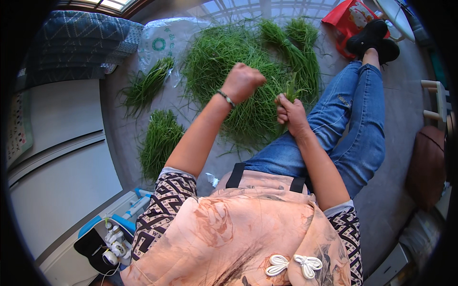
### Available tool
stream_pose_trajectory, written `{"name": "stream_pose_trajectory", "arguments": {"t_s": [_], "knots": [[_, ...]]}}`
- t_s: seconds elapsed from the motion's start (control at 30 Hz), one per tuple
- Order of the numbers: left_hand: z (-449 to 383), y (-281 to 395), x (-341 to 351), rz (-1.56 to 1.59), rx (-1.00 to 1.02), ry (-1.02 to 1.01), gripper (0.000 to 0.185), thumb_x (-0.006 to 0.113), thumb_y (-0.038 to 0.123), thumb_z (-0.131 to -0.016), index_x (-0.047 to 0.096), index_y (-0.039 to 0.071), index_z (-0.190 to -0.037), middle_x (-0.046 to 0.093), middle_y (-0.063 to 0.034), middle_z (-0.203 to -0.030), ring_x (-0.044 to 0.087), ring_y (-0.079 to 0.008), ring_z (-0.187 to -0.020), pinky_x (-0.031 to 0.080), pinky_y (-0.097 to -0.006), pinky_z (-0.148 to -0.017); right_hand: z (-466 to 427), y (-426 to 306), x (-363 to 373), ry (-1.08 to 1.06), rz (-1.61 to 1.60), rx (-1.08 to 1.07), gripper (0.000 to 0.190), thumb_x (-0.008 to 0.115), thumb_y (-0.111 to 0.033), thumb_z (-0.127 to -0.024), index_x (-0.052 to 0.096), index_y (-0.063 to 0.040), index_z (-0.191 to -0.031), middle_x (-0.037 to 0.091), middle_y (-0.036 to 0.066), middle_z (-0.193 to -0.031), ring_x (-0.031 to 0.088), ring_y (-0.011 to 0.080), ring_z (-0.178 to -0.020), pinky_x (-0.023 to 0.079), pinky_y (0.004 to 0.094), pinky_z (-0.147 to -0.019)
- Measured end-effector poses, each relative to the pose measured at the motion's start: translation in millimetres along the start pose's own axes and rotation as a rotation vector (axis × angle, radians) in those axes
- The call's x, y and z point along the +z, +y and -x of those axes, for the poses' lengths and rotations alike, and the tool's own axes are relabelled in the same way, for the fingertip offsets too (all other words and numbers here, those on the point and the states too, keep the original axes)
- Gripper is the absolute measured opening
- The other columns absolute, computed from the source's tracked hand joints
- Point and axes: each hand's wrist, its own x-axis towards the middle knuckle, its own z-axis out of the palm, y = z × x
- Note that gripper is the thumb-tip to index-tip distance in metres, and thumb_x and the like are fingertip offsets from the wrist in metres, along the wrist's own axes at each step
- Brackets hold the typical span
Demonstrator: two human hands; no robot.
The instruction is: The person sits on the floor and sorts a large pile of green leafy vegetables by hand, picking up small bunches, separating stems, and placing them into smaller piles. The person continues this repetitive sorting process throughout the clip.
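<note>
My right hand [291, 114] grips a small bunch of chive-like green stalks [291, 91] upright above my thigh. My left hand [243, 81], a bracelet at its wrist, is curled and slightly blurred over a wide loose heap of the same stalks [222, 53]. Its back faces me, so whatever its fingers may hold is hidden. Longer bundles [293, 50] lie at the heap's far right. Two separate bunches rest on the floor to the left: a small bunch [150, 84] partly on a clear plastic bag [157, 39], and a thicker bunch [161, 141] closer to me.
A white cabinet [64, 121] stands at the left, beyond it a patterned blue cover [82, 43]. My outstretched legs [343, 118] cross the right side, near a red bag [343, 21]. A brown rounded seat [427, 168] and a small stool [436, 100] are farther right. A bin-like holder [103, 243] sits lower left.
</note>
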Motion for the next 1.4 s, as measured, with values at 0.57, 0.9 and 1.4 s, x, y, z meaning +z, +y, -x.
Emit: {"name": "stream_pose_trajectory", "arguments": {"t_s": [0.57,0.9,1.4], "knots": [[36.9,-76.4,-4.5,-0.290,-0.538,-0.033,0.006,0.065,0.025,-0.075,0.065,0.019,-0.076,0.060,0.0001,-0.083,0.054,-0.0212,-0.089,0.040,-0.0371,-0.077,1.2,-6.1,-6.6,-0.157,-0.112,-0.036,0.021,0.052,-0.024,-0.092,0.050,-0.010,-0.077,0.032,-0.007,-0.054,0.025,0.0022,-0.038,0.019,0.0180,-0.035],[49.6,21.4,-46.6,0.243,-0.114,-0.242,0.006,0.064,0.018,-0.076,0.066,0.013,-0.079,0.065,-0.0017,-0.077,0.062,-0.0208,-0.071,0.044,-0.0338,-0.068,0.1,-5.0,-4.2,-0.013,-0.091,-0.149,0.026,0.048,-0.024,-0.093,0.054,-0.008,-0.074,0.055,0.004,-0.066,0.048,0.0082,-0.050,0.034,0.0208,-0.042],[26.3,-5.7,-14.3,0.276,-0.467,-0.020,0.011,0.063,0.019,-0.079,0.066,0.010,-0.085,0.065,-0.0074,-0.081,0.063,-0.0247,-0.072,0.049,-0.0335,-0.064,-1.6,-5.0,-5.3,-0.066,-0.117,0.023,0.025,0.050,-0.028,-0.093,0.054,-0.006,-0.081,0.034,-0.008,-0.053,0.026,0.0018,-0.039,0.018,0.0180,-0.035]]}}
